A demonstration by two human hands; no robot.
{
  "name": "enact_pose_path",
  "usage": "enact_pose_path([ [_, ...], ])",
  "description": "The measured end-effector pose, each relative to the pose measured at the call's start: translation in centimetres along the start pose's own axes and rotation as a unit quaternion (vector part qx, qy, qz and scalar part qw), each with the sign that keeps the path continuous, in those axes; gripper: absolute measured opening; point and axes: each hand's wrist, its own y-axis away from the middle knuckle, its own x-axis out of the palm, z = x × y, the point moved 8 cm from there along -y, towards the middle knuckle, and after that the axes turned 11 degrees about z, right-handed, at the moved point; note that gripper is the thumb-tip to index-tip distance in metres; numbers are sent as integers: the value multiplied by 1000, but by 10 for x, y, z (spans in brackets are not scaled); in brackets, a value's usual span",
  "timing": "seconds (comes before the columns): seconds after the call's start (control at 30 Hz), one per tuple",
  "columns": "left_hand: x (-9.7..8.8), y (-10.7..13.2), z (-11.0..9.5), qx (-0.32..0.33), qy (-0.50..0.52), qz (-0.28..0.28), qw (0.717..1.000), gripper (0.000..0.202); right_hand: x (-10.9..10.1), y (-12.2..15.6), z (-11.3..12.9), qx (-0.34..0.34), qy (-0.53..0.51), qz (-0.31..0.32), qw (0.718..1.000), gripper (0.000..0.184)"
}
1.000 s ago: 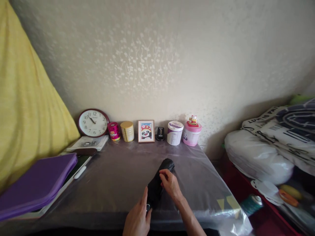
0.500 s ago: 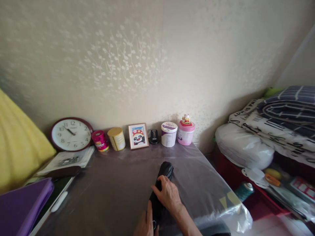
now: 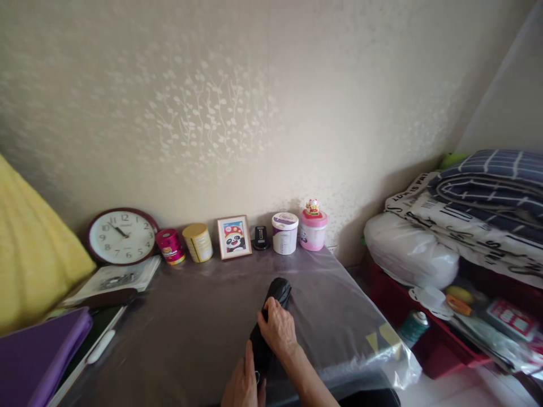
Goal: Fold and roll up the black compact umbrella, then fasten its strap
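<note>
A folded black umbrella (image 3: 280,289) lies slantwise over the near part of the table (image 3: 190,322), its far end pointing away from me. My right hand (image 3: 278,327) is closed over its middle, fingers curled across the dark fabric. Lower down, my left hand (image 3: 244,379) grips the near end, thumb along the side. A small ring shows beside the left fingers. Part of the near end is hidden by my hands.
Along the wall stand a clock (image 3: 123,236), a pink can (image 3: 170,247), a yellow can (image 3: 197,243), a framed panda picture (image 3: 235,237) and two tubs (image 3: 284,234). Purple folder (image 3: 42,353) lies left. Right of the table is a red bin (image 3: 441,350) with bedding above.
The view has shifted slightly, so most things sit a little further left. Both hands keep their hold on the umbrella, with the right fingers slightly more curled.
</note>
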Motion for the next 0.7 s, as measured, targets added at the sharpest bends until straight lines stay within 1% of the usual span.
enact_pose_path([
  [0.07,-4,0,-3,-6,-3,0,1000,62,1,-1,-3,-7,-31,-11,999,3],
  [0.13,-11,2,-9,-13,-8,0,1000,61,1,-1,-6,-19,-74,-23,997,4],
  [0.2,-21,5,-17,-25,-11,5,1000,60,1,-1,-12,-28,-137,-26,990,7],
  [0.23,-27,7,-20,-43,-13,8,999,58,1,0,-16,-28,-178,-20,983,8],
  [0.3,-37,12,-27,-55,-15,12,998,56,3,2,-32,-13,-264,-5,964,8],
  [0.37,-45,16,-32,-61,-13,16,998,56,4,8,-56,18,-322,1,947,8],
  [0.43,-53,19,-34,-69,-4,8,998,55,3,15,-85,50,-325,1,945,11],
  [0.5,-59,21,-32,-86,-5,-5,996,53,-1,21,-110,66,-282,4,957,13],
  [0.57,-63,22,-30,-100,-7,-16,995,52,-12,25,-129,70,-235,-21,969,17],
  [0.63,-67,23,-32,-99,0,-27,995,55,-22,26,-137,71,-222,-41,972,20],
  [0.7,-71,23,-37,-89,4,-35,995,61,-30,25,-132,60,-232,-51,970,23],
])
